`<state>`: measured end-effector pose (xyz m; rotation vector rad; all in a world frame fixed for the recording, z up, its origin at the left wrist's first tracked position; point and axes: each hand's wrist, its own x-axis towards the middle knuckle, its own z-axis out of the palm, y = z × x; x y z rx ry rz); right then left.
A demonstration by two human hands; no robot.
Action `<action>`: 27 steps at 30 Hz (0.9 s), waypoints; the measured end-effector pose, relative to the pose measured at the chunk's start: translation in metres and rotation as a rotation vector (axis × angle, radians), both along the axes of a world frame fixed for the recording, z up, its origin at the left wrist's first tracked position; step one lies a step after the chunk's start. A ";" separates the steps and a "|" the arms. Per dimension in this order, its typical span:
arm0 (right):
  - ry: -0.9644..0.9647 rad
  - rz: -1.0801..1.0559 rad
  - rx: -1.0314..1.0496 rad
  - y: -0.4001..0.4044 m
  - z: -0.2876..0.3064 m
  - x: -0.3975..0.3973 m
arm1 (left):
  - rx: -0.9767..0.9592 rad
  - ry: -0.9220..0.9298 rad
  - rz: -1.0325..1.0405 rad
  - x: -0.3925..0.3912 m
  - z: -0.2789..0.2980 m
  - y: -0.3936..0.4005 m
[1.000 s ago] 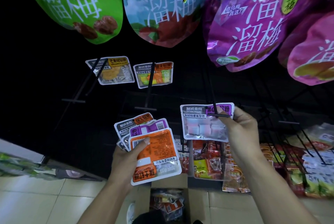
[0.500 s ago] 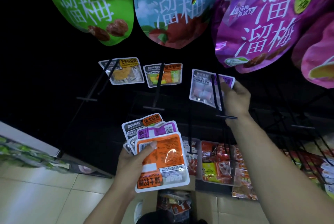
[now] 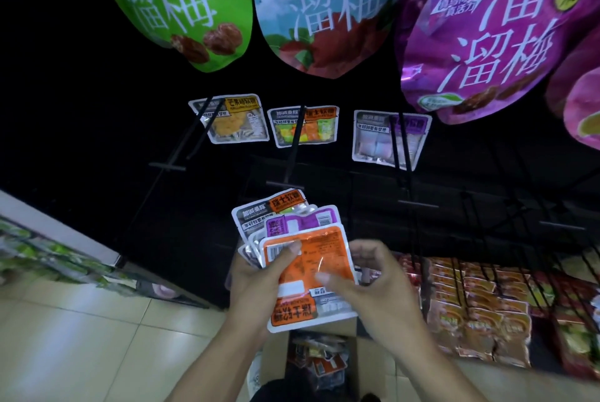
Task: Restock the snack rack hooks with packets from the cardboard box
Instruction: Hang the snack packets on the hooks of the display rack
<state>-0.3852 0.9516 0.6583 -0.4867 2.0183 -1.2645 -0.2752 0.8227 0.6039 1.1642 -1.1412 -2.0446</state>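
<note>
Fanning from the left hand (image 3: 256,284), glossy orange-topped packets (image 3: 308,275), right hand's (image 3: 376,288) curled fingers pinching the top one.

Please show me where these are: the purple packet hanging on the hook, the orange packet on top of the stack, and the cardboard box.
purple packet (image 3: 373,142), head view, clear window.
orange packet (image 3: 321,255), head view, orange back.
cardboard box (image 3: 274,359), head view, left wall.

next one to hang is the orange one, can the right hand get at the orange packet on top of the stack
Probably yes. The orange plastic packet lies topmost on the fanned stack in the left hand, nothing covering its face, and the right hand already has its thumb on it. Only the left thumb pins its upper left corner.
</note>
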 end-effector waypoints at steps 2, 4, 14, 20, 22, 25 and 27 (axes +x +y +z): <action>0.078 0.050 0.067 0.003 -0.004 0.002 | -0.001 0.013 0.000 -0.003 0.000 0.004; 0.072 0.031 0.091 0.005 -0.005 -0.004 | 0.011 0.035 -0.031 -0.005 0.002 0.009; 0.008 -0.021 0.037 0.020 0.000 -0.032 | 0.058 0.109 -0.109 0.002 -0.002 0.011; -0.105 0.037 0.052 0.021 0.000 -0.035 | 0.126 0.129 -0.190 0.020 -0.011 0.007; -0.124 -0.019 0.013 0.016 -0.003 -0.032 | 0.133 0.112 -0.199 0.027 -0.015 0.008; -0.099 -0.108 -0.065 0.006 -0.005 -0.027 | 0.143 0.073 -0.152 0.037 -0.022 0.006; 0.023 -0.116 -0.126 0.000 -0.002 -0.021 | 0.146 0.058 -0.101 0.042 -0.027 0.004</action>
